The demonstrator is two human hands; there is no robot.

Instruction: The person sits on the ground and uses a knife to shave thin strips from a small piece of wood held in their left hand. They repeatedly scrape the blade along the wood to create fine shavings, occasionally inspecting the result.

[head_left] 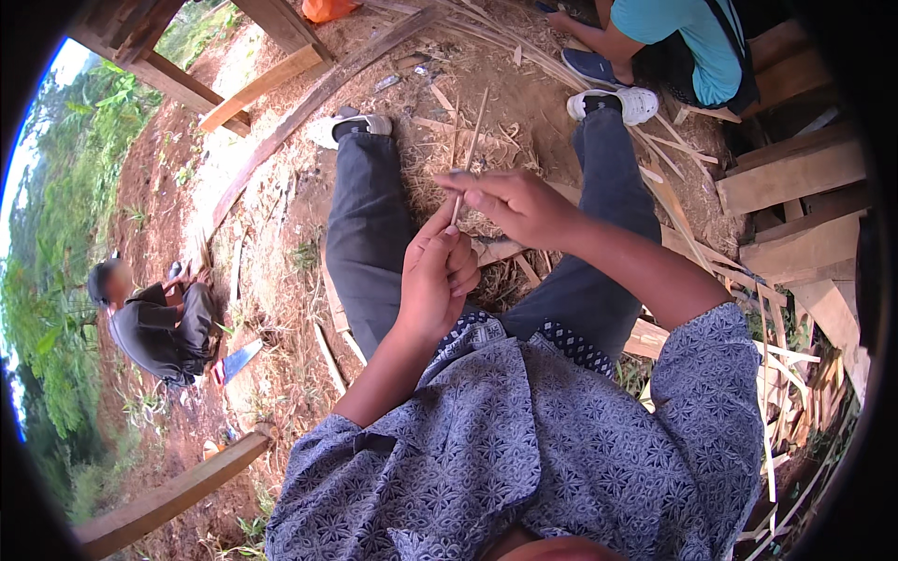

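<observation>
A thin wooden stick (pixel 479 126) points away from me, in front of my lap. My left hand (pixel 438 276) is closed in a fist around its near end. Farther along, my right hand (pixel 524 208) reaches across from the right, with its fingers pressed together over the stick and the thumb below. This grip covers a short stretch of the stick. A small greyish patch shows at the right fingertips; I cannot tell what it is. Wood strips and shavings (pixel 482 140) lie on the ground between my legs.
A person (pixel 159 323) crouches at the left, near a saw-like blade (pixel 238 360). Another person in a turquoise shirt (pixel 683 47) sits at the far right. Stacked planks (pixel 795 178) stand at the right, long strips (pixel 772 421) below them. A beam (pixel 178 496) juts in at lower left.
</observation>
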